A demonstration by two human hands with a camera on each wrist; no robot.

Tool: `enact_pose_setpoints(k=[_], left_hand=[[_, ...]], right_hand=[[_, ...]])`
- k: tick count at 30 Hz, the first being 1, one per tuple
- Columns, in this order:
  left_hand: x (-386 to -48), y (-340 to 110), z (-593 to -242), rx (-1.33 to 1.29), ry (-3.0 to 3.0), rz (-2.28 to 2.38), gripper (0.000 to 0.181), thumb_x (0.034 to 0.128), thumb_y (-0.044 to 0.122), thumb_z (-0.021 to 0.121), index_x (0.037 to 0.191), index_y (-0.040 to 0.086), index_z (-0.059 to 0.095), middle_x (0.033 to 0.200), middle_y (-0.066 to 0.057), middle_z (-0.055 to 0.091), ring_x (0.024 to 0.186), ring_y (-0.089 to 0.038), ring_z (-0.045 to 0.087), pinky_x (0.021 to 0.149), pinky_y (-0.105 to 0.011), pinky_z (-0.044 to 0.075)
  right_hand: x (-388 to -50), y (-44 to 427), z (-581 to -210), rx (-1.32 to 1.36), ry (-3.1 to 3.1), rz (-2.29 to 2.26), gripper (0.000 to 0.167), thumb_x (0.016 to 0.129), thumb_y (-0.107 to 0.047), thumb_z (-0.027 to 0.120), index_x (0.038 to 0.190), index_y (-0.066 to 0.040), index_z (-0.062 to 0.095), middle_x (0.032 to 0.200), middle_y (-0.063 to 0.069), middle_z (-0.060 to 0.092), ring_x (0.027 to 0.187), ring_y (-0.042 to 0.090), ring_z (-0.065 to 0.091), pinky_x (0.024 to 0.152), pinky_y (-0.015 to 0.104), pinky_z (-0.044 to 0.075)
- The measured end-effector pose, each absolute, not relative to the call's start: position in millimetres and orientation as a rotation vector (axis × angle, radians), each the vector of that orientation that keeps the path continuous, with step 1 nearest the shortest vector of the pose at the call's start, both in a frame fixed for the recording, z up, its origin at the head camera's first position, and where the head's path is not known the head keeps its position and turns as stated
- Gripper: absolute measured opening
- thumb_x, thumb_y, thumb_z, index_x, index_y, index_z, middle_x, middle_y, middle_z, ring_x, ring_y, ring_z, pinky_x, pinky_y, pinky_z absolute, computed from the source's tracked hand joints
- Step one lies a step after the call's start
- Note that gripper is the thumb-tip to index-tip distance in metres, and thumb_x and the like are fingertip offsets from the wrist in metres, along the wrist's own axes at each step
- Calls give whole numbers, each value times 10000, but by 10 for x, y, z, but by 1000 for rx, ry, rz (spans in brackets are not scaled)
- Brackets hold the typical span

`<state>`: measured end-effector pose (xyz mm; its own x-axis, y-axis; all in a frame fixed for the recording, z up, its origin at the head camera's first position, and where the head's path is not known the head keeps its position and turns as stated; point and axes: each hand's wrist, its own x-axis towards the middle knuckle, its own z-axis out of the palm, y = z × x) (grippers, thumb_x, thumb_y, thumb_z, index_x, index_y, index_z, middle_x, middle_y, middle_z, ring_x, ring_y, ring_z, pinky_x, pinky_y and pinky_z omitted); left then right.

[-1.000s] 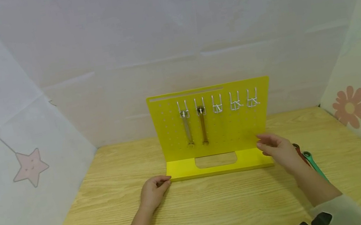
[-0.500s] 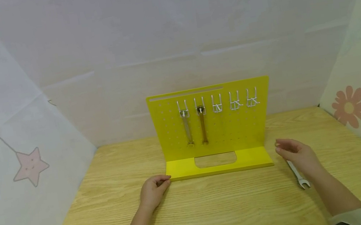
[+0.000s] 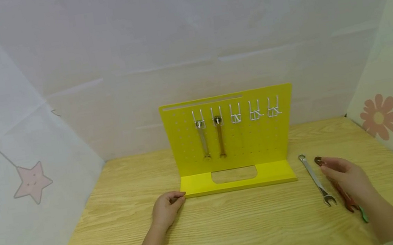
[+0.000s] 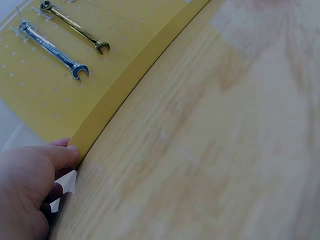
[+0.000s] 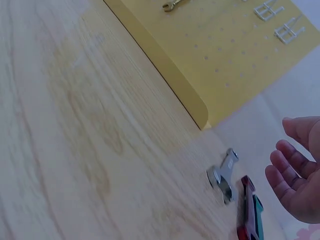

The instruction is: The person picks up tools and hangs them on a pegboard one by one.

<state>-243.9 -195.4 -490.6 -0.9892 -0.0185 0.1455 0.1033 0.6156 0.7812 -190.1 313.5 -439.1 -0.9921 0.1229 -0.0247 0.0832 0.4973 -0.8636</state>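
A yellow pegboard with an L-shaped base stands on the table. My left hand holds the front left corner of its base between thumb and fingers, as the left wrist view shows. My right hand is over a red wrench, fingertips close to its ring end. In the right wrist view the fingers are loosely bent, apart from the wrenches. A silver wrench lies left of the red one. A green wrench is mostly hidden under my right hand and forearm.
A silver wrench and a brass-coloured wrench hang on the two left hooks of the board. Several white hooks to their right hold nothing. Pale cloth walls enclose the wooden table at the back and sides.
My right hand moved from the board's right side to the loose wrenches, over the silver one, then right to the red one. The silver wrench now lies uncovered. My left hand stayed put.
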Motion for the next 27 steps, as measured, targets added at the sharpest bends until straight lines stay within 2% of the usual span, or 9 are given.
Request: enact_pose_setpoints(k=[7, 13, 18, 21, 24, 27], left_hand=[[-2440, -1944, -4894, -68, -2696, -1329, 116, 898, 162, 711, 992, 147, 778, 1054, -39, 731, 937, -163, 636, 842, -354, 521], [-2439, -1939, -4892, -59, -2698, -1333, 115, 899, 162, 710, 991, 152, 777, 1055, -33, 731, 930, -150, 633, 834, -335, 520], [-2448, -1939, -4899, -68, -2696, -1340, 118, 899, 156, 709, 995, 143, 776, 1060, -40, 731, 946, -163, 637, 842, -346, 519], [-2455, -1942, -4903, -72, -2694, -1340, 122, 900, 157, 708, 1000, 138, 775, 1059, -42, 730, 949, -164, 637, 845, -347, 517], [-2455, -1946, -4906, -74, -2698, -1334, 126, 901, 155, 706, 1005, 135, 774, 1059, -45, 730, 948, -168, 640, 847, -359, 523], [-2454, -1945, -4902, -74, -2701, -1329, 127, 902, 157, 704, 1006, 137, 774, 1060, -46, 730, 952, -175, 642, 853, -373, 525]], right_hand=[[-1838, 3318, -4452, -279, -2695, 1609, 732, 969, -497, 550, 1485, -10, 370, 1033, -326, 503, 874, -181, 510, 772, 144, 514], [-1789, 3446, -4493, -330, -2724, 1596, 735, 981, -488, 530, 1495, 3, 339, 1074, -253, 526, 861, -143, 525, 761, 164, 521], [-1747, 3512, -4543, -370, -2714, 1644, 764, 970, -494, 548, 1488, 26, 336, 999, -294, 525, 858, -144, 532, 761, 146, 524], [-1723, 3551, -4564, -378, -2731, 1637, 774, 959, -510, 560, 1469, 37, 360, 1021, -231, 560, 863, -110, 541, 757, 143, 524], [-1716, 3580, -4589, -412, -2682, 1748, 729, 950, -465, 602, 1447, 29, 400, 1027, -162, 587, 865, -29, 574, 756, 189, 541], [-1723, 3606, -4592, -415, -2719, 1699, 707, 960, -442, 600, 1432, 51, 413, 1011, -134, 605, 838, -16, 578, 736, 198, 539]])
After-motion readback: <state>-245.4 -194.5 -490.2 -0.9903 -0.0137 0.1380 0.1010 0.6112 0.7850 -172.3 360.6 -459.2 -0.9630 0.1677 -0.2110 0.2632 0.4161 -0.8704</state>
